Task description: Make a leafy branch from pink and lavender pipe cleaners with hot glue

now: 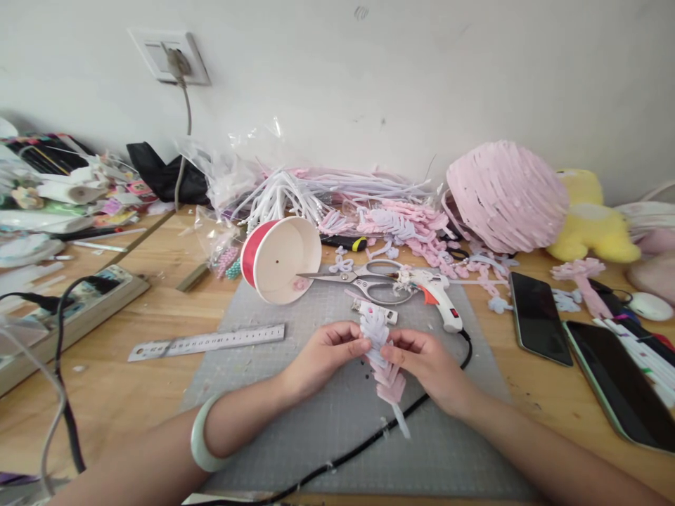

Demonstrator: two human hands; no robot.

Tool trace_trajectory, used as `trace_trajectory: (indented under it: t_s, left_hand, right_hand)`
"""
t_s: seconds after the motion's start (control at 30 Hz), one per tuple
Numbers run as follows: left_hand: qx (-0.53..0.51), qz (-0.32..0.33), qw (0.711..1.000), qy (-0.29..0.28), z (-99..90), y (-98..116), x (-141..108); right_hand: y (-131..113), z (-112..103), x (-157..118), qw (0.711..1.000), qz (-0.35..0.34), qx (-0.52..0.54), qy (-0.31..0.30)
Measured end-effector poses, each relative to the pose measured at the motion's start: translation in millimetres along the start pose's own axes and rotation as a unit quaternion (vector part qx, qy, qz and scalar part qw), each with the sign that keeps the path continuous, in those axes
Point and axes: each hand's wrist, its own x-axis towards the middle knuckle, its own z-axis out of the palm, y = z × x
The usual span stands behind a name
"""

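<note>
You hold a pale lilac-and-pink looped chenille-stem strip (380, 351) between both hands, just above the grey gridded cutting mat (295, 414) on the wooden tabletop (148, 393). Left hand (324, 355) pinches the strip's upper left edge with thumb and fingertips closed on it; right hand (425, 362) is clamped on the right edge at about the same height. The pink lower end hangs free, with a thin white tail below.

Handling, as judged: very light, fuzzy, soft on the surface with a bendable wire core (loops likely deform if squeezed hard). Not slippery; the pile gives grip. Best hold looks to be at the spine where loops meet, not on loop tips.

Nearby: white hot glue gun with orange trigger (440, 299) just beyond your right hand, its black cord (369, 439) running under the strip; steel scissors (358, 277); tipped red-and-white paper cup (279, 258); metal ruler (208, 342) to the left.
</note>
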Motion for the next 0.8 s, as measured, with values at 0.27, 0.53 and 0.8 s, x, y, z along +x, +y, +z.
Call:
trace_trajectory:
  t_s: [0.27, 0.53, 0.8]
  left_hand:
    - [0.022, -0.021, 0.998, -0.046, -5.4, -2.0, 1.5]
    - [0.047, -0.014, 0.998, -0.05, -3.6, 0.9, 1.0]
    - [0.077, -0.003, 0.994, -0.072, -2.6, 5.0, -3.3]
  right_hand:
    - [-0.6, -2.5, 1.0, 0.999, 0.004, -0.034, 0.026]
    - [-0.5, -0.6, -2.2, 0.998, -0.028, -0.058, 0.008]
    - [-0.4, -1.1, -2.2, 0.996, -0.032, -0.087, -0.017]
